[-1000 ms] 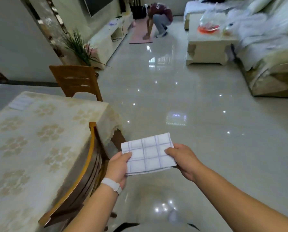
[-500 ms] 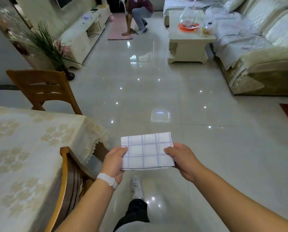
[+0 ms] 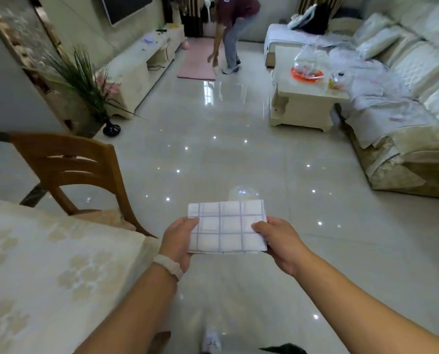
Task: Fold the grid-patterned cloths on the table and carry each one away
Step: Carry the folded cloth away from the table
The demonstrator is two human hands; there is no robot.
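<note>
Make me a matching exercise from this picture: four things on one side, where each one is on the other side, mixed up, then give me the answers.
Things
1. folded white cloth with a purple grid
2. brown wooden chair
3. pink floor mat
4. orange plastic tray

Places
A. on the pale coffee table
B. held between the left hand and the right hand
C. far across the room, beside the stooping person
D. at the edge of the table with the cream floral tablecloth

Pairs: 1-B, 2-D, 3-C, 4-A
</note>
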